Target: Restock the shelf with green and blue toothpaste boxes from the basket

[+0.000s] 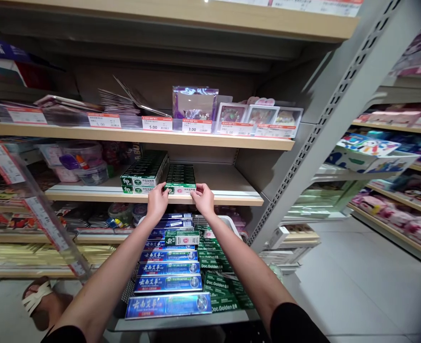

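Note:
On the lower shelf, my left hand (pixel 157 204) and my right hand (pixel 203 199) pinch opposite ends of a green-and-white toothpaste box (pixel 179 189). It sits at the front of a row of matching boxes (pixel 180 172) close to the shelf's front edge. Just left of my left hand is a taller stack of green toothpaste boxes (pixel 144 172). Beneath my forearms is a light grey basket (pixel 231 224), filled with blue toothpaste boxes (pixel 169 283) on the left and green Doc.Golden boxes (pixel 213 263) on the right. A single green box (pixel 182 237) lies across the blue ones.
Above my hands, a wooden shelf (pixel 196 137) carries price tags and small packets. Plastic tubs (pixel 85 162) stand left of the green stacks. A slotted metal post (pixel 317 133) rises on the right. A sandalled foot (pixel 44 302) shows at lower left.

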Motion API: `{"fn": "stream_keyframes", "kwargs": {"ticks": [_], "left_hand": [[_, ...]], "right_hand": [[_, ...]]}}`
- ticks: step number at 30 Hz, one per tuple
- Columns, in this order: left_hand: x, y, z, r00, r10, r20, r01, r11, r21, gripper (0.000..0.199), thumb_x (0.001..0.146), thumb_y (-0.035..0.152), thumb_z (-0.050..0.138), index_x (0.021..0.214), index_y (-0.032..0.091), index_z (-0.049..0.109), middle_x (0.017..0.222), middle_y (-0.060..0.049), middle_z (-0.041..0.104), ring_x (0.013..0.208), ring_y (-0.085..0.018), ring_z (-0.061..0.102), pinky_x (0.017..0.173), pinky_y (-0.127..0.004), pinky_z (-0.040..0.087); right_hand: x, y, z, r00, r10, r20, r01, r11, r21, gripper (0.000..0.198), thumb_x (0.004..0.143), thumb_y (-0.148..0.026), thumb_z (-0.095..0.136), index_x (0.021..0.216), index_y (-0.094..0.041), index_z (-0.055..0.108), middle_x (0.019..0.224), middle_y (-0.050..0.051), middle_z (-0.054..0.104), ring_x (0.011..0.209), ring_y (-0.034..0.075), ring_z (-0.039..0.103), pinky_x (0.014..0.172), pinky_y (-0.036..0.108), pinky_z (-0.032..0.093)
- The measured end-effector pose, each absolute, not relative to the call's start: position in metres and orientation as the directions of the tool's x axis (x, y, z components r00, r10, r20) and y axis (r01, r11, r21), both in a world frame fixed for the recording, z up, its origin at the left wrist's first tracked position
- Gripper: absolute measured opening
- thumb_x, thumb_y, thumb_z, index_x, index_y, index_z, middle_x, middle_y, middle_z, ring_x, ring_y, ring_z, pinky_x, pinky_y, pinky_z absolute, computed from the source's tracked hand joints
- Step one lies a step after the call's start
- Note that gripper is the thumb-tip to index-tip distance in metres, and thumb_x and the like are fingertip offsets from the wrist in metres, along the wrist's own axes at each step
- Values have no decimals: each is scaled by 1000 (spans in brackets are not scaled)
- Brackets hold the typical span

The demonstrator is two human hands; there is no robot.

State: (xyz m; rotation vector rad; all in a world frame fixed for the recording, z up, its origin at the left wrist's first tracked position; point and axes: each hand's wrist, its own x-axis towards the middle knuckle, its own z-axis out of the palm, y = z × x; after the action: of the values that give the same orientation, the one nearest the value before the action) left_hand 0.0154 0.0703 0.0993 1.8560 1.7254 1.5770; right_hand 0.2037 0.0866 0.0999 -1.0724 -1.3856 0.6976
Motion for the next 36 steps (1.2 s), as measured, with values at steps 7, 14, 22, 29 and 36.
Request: {"fn": "stream_keyframes", "kwargs": {"ticks": [7,14,22,29,36], "left_hand": [[16,66,101,-240,811,533,567,-328,756,42,84,25,58,124,11,60,112,-16,67,99,-26,66,94,-41,49],[12,56,97,-207,821,533,505,-377,777,50,82,25,61,130,13,56,123,-16,63,109,-27,63,99,-42,47],[-6,3,96,-164,809,564,502,-424,754,43,87,31,55,127,17,59,124,-12,64,107,-23,65,98,-37,49],[-6,-52,63,-110,921,375,514,-270,814,30,84,41,57,103,22,70,90,-6,74,81,-23,70,75,-33,55],[-12,-66,19,-143,973,184,480,-94,872,35,79,50,60,93,20,70,81,-6,72,70,-22,68,61,-30,53]], "right_hand": [[204,87,98,114,913,393,131,378,-916,30,70,-22,68,98,-18,58,102,8,68,96,19,67,93,35,54],[210,85,95,66,934,352,4,352,-936,44,66,-24,73,107,-18,56,116,11,64,111,20,63,103,39,47],[234,41,94,0,945,326,-36,326,-945,40,65,-34,76,99,-18,61,106,9,68,102,21,65,99,39,49],[250,-11,55,-54,976,210,80,214,-974,36,67,-37,75,96,-19,64,102,8,69,92,19,67,89,36,53],[255,-25,4,4,994,112,211,108,-972,39,72,-47,69,97,-18,65,93,7,70,86,20,65,81,34,52]]}}
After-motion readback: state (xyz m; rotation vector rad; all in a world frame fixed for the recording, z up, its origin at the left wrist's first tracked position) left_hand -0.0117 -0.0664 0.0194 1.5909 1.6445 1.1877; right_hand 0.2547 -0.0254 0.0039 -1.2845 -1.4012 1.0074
